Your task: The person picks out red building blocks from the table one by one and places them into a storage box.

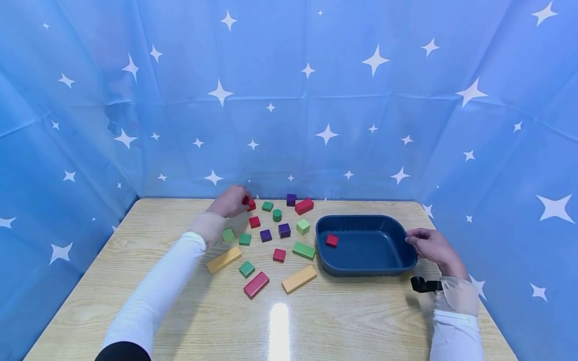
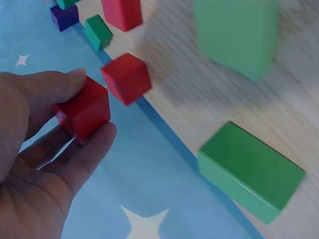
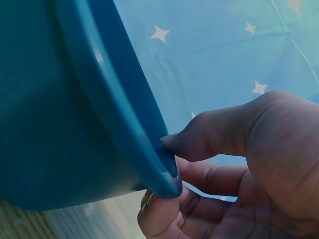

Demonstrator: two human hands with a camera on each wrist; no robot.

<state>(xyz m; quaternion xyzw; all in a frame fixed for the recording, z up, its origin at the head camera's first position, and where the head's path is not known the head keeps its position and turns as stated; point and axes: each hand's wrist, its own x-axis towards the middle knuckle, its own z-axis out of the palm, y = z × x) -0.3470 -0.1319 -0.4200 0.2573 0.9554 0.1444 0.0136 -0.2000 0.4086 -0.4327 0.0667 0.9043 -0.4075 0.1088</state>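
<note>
At the table's far edge my left hand (image 1: 230, 201) pinches a red cube (image 2: 85, 110) between thumb and fingertips. Right beside it in the left wrist view is another red cube (image 2: 126, 78), and a green block (image 2: 251, 172) lies closer to the camera. My right hand (image 1: 431, 245) grips the right rim of a dark blue tub (image 1: 367, 271), thumb on top and fingers curled beneath, as the right wrist view shows. Inside the tub, toward its left side, lies one red block (image 1: 331, 240).
Left of the tub, several wooden blocks are scattered: purple cubes (image 1: 284, 230), a green cylinder (image 1: 277, 215), a long red block (image 1: 256, 285), and orange bars (image 1: 299, 279). A blue star-patterned curtain (image 1: 289, 125) hangs behind the wooden table (image 1: 226, 321).
</note>
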